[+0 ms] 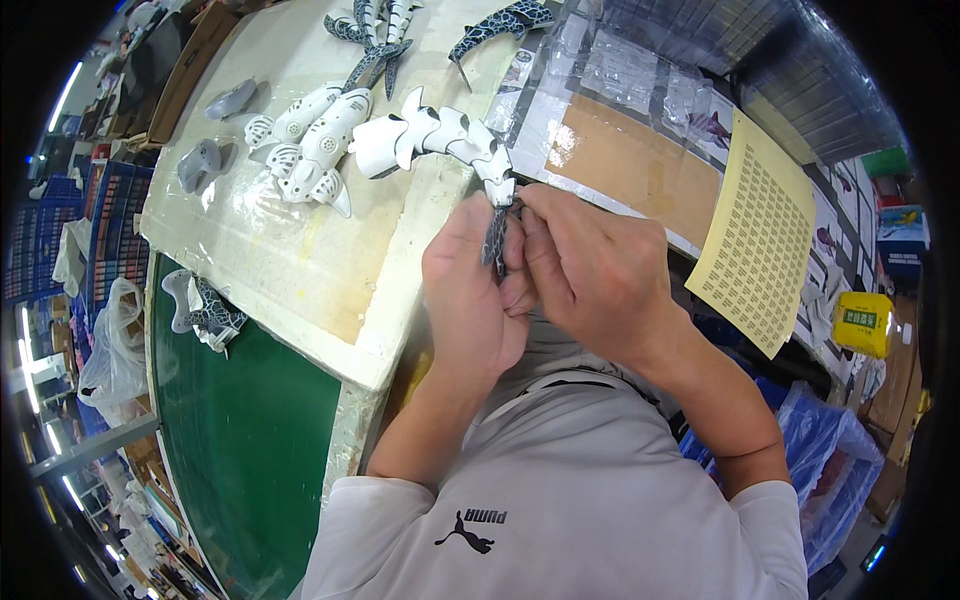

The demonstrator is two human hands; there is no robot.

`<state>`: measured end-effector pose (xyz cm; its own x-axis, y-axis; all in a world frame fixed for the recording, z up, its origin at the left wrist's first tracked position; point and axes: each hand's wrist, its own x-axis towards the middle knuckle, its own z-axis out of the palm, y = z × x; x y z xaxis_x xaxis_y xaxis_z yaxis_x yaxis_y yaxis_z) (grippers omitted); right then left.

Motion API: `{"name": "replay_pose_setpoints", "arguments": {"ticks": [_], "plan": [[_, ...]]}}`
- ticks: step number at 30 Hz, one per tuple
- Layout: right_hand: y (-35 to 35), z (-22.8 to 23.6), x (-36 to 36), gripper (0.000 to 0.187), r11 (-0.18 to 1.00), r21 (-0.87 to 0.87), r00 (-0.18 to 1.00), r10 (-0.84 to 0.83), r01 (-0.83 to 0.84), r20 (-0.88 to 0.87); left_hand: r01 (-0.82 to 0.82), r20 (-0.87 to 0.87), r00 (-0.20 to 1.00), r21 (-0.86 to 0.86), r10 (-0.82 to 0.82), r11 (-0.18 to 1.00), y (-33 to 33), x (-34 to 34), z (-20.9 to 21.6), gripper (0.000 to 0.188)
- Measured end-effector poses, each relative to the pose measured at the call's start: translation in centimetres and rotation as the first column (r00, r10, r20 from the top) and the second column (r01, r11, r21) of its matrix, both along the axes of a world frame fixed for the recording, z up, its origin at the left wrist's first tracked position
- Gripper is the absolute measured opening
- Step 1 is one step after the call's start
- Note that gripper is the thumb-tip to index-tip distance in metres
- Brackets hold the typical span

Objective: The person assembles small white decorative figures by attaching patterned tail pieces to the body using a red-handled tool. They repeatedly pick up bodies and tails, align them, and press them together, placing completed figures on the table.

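A white segmented toy body [440,132] arches over the corner of the worktable, its narrow end pointing toward me. From that end hangs a dark tail fin [494,240] with a pale web pattern. My left hand [468,290] is closed around the fin from the left, fingers curled. On the other side my right hand [605,265] pinches close to the joint between fin and body; whatever small piece sits in its fingertips is hidden. White toy shells [318,150] with grilles lie farther left on the table, beside two grey handset-like pieces [200,163].
More striped and dark-patterned tail parts [378,60] lie at the far edge. To the right are a yellow label sheet [755,220], a brown board [640,160] and a yellow box [862,325]. A green belt surface [240,420] runs at lower left, with another patterned part [210,310] on it.
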<state>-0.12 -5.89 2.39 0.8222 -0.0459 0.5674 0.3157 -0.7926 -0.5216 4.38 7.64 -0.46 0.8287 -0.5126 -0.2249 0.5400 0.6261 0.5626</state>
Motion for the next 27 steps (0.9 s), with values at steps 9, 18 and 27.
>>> {"name": "replay_pose_setpoints", "arguments": {"ticks": [9, 18, 27], "plan": [[0.06, -0.05, 0.56, 0.007, 1.0, 0.02, 0.994, 0.017, -0.02, 0.107, -0.039, 0.085, 0.996, 0.062, 0.034, 0.997, 0.27, 0.1, 0.03, 0.034], [0.04, -0.02, 0.47, 0.014, 0.999, 0.036, 0.995, 0.034, -0.038, 0.091, -0.051, 0.111, 0.993, 0.065, 0.044, 0.997, 0.29, 0.15, -0.21, 0.032], [-0.04, -0.48, 0.7, 0.014, 1.0, 0.014, 0.989, -0.004, 0.002, 0.146, -0.068, 0.173, 0.984, 0.099, 0.05, 0.993, -0.14, 0.13, -0.18, 0.034]]}}
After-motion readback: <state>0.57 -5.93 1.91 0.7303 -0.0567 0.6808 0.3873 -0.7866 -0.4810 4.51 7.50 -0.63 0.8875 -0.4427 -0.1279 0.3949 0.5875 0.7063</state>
